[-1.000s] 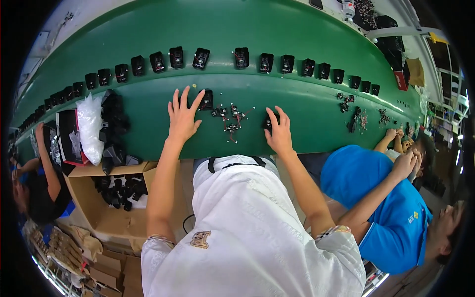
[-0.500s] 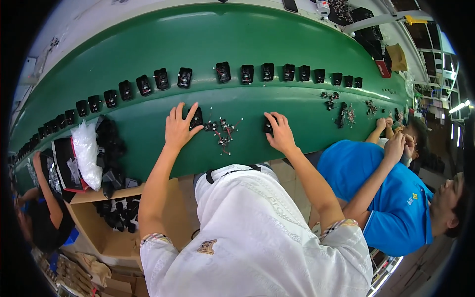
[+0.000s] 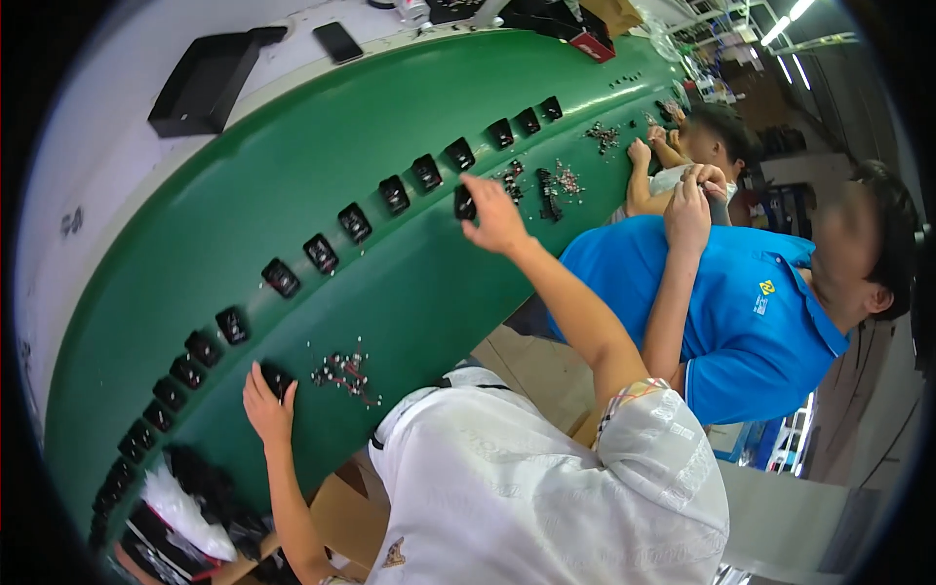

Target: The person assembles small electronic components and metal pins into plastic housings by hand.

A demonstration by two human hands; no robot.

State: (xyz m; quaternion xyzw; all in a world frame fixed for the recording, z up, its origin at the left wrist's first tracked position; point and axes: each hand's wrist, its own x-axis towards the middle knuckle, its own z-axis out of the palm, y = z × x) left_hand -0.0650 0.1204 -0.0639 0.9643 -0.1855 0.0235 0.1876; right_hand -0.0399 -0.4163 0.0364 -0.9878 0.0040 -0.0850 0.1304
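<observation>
My left hand [image 3: 269, 408] rests on the green table with its thumb and fingers round the sides of a small black plastic housing [image 3: 278, 378]. A loose heap of small wired parts [image 3: 343, 372], with red and black leads and white ends, lies to the right of it. Farther off to the right, my stretched-out right hand [image 3: 497, 216] grips another black housing [image 3: 465, 203], partly covered by the fingers. This one is just on the near side of a long curved row of similar open housings [image 3: 354, 223], which have small wired parts inside.
A co-worker in a blue shirt [image 3: 624, 283] sits close on my right, another person beyond. Piles of small parts [image 3: 568, 181] lie before them. A clear plastic bag [image 3: 185, 512] and black pieces sit at lower left. A black tray [image 3: 210, 83] and phone [image 3: 337, 43] lie beyond the table edge.
My view has turned to the right. My right hand has moved away to the right with its housing, up close to the row. My left hand stays at its housing beside the wired parts.
</observation>
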